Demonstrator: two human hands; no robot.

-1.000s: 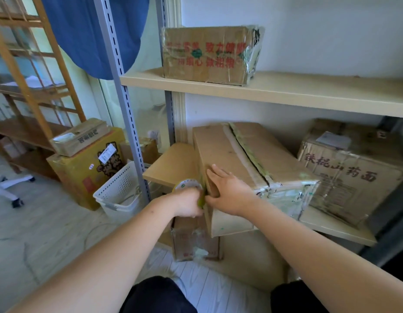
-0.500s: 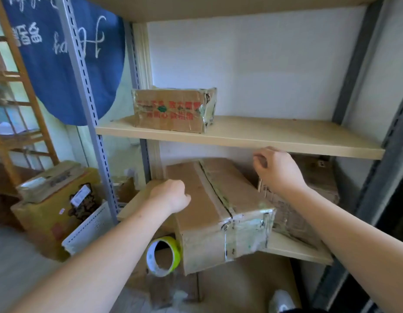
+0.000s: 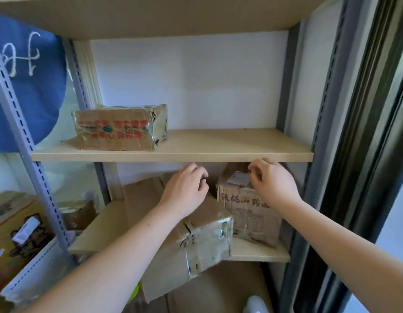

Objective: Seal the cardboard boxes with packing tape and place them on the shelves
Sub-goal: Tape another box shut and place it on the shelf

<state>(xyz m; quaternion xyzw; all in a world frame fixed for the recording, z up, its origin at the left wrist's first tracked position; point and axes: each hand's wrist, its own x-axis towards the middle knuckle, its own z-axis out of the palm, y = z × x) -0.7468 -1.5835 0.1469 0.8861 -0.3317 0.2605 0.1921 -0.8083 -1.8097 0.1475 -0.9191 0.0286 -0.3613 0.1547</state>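
A person's two bare arms reach into a shelving unit. On the middle shelf (image 3: 218,154), toward its left end, sits a tape-wrapped box (image 3: 119,127) with red lettering. Below the middle shelf, a long taped box (image 3: 196,240) juts forward off the lower shelf (image 3: 259,254), with a printed box (image 3: 248,213) just beside it on the right. The left hand (image 3: 184,190) hovers over the long box, fingers loosely curled, holding nothing. The right hand (image 3: 270,181) is at the printed box's top, fingers bent; whether they pinch it is unclear.
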